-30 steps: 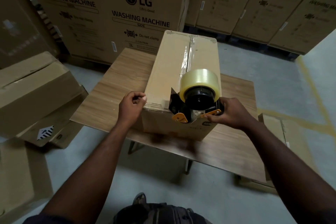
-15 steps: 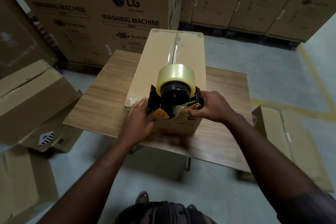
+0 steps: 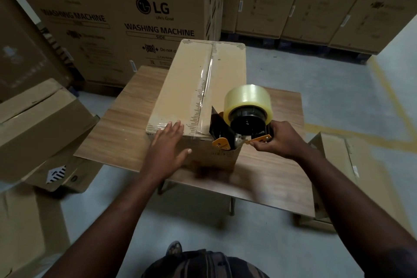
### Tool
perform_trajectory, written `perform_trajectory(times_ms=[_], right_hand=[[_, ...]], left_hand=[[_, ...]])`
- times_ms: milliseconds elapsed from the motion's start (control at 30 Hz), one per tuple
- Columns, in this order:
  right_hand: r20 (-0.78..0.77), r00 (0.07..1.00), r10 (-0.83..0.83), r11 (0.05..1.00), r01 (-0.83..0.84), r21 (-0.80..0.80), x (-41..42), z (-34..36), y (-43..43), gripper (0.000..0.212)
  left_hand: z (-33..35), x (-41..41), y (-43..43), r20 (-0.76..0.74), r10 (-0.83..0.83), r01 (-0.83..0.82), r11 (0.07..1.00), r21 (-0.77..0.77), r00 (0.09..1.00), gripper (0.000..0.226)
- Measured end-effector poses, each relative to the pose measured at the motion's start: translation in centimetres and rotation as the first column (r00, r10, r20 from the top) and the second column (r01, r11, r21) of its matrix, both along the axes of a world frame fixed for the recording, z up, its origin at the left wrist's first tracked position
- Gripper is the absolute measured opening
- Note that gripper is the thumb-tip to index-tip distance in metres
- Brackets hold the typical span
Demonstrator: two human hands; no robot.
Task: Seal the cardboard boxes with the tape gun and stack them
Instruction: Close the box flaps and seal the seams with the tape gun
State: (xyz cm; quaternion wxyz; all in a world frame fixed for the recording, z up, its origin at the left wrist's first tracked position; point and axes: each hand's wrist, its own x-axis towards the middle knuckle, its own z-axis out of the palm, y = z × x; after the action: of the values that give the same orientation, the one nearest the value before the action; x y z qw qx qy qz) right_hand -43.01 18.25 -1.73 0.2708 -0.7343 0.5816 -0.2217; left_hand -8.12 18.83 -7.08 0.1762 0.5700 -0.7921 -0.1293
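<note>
Cardboard box (image 3: 180, 95) sits on the table (image 3: 126, 128), seam taped. Left hand (image 3: 168, 144) presses flat to steady it; right hand (image 3: 278, 140) grips the tape gun (image 3: 241, 124) clear

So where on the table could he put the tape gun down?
Bare wood on the table lies left of the box, right of it beyond the right hand, and along the near edge. It's crowded at the box's near end, where the left hand and tape gun are.

Open tabletop (image 3: 126, 133) lies either side of the box (image 3: 180, 88); tall cartons (image 3: 101, 18) stand close behind its far end
</note>
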Motion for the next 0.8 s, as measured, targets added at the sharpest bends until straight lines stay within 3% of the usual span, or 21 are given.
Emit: perform_trajectory(times_ms=[167,300,500,667,800], right_hand=[[0.068,0.998,-0.015,1.000,0.013,0.023,-0.4,-0.9,-0.1,0.026],[0.139,0.989,-0.058,0.998,0.053,0.044,-0.4,-1.6,0.3,0.028],[0.139,0.976,-0.166,0.986,0.164,0.028,-3.4,-2.4,1.5,0.026],[0.105,0.970,-0.219,0.975,0.213,0.064,-6.7,-3.0,3.0,0.025],[0.118,0.971,-0.209,0.976,0.200,0.090,-6.0,-3.6,3.3,0.024]], left_hand=[[1.1,-5.6,0.7,-0.035,-0.214,0.216,0.974,0.064,0.976,0.063],[0.7,-5.9,0.3,-0.227,-0.152,0.167,0.985,0.050,0.962,0.059],[-0.1,-5.4,-0.4,-0.238,-0.199,0.210,0.978,0.022,0.951,0.060],[-0.5,-6.1,-0.2,-0.282,-0.139,0.144,0.990,-0.004,0.949,0.055],[0.2,-8.2,0.5,-0.203,-0.100,0.092,0.995,-0.048,0.974,0.049]])
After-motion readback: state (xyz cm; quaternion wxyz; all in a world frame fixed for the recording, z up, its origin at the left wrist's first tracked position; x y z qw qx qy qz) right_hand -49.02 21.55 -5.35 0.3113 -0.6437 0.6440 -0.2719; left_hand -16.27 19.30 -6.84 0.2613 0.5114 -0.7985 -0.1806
